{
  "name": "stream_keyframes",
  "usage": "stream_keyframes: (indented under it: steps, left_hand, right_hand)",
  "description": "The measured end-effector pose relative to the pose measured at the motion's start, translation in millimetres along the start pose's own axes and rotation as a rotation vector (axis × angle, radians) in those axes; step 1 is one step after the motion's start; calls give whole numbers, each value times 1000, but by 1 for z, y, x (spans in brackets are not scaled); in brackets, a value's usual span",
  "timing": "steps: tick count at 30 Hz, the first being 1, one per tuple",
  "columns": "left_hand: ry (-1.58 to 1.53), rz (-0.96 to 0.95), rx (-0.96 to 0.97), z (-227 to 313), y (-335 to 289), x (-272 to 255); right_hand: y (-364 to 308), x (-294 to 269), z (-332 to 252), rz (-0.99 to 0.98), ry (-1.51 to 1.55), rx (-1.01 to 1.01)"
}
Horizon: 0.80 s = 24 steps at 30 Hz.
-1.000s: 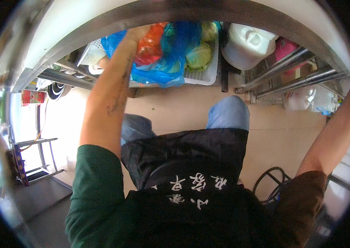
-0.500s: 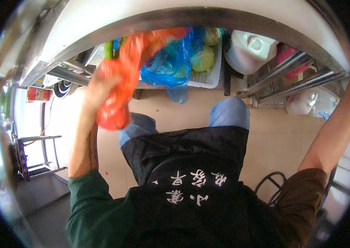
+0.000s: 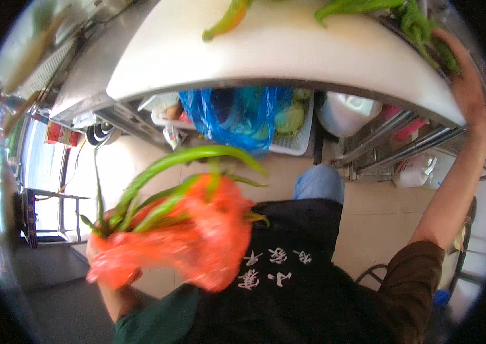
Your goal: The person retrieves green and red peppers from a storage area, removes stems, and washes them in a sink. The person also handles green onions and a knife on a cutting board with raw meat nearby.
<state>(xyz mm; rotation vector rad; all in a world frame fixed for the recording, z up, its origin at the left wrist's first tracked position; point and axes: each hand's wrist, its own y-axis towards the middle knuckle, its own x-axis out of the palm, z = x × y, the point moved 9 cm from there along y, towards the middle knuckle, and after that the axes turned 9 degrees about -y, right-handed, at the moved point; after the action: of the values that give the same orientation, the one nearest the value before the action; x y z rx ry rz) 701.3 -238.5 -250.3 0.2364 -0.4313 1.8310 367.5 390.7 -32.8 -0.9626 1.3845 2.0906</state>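
Observation:
My left hand (image 3: 98, 252) grips an orange plastic bag (image 3: 197, 235) close to my chest, and long green peppers (image 3: 180, 166) stick out of its top. The hand is mostly hidden behind the bag. My right hand (image 3: 465, 74) rests on the far right edge of a white cutting board (image 3: 277, 49). It lies against a bunch of green peppers (image 3: 421, 23) on the board, and whether it grips them is unclear. An orange-green pepper (image 3: 228, 20) lies on the board's far side.
Under the counter a white basket (image 3: 297, 140) holds a blue plastic bag (image 3: 231, 117) with green produce. A white jug (image 3: 349, 112) and metal shelf rails (image 3: 395, 149) stand to its right. A stainless counter (image 3: 91, 74) runs left. Tiled floor lies below.
My left hand has pulled the orange bag out from the shelf under the counter and brought it down toward my chest. The view has tilted up, so the cutting board shows.

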Motion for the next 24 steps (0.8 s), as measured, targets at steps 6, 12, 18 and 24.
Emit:
stream_keyframes:
  steps: [6, 12, 18, 24]
  left_hand:
    - [160, -99, 266, 69, 10, 18]
    - [267, -215, 523, 186, 101, 115]
    - [604, -461, 531, 202, 214, 279]
    - [1224, -430, 717, 182, 227, 349]
  right_hand:
    - [3, 4, -18, 41, 187, -18]
    - [5, -18, -27, 60, 247, -4]
    - [6, -31, -35, 44, 249, -8]
    - [-6, -11, -14, 71, 215, -25]
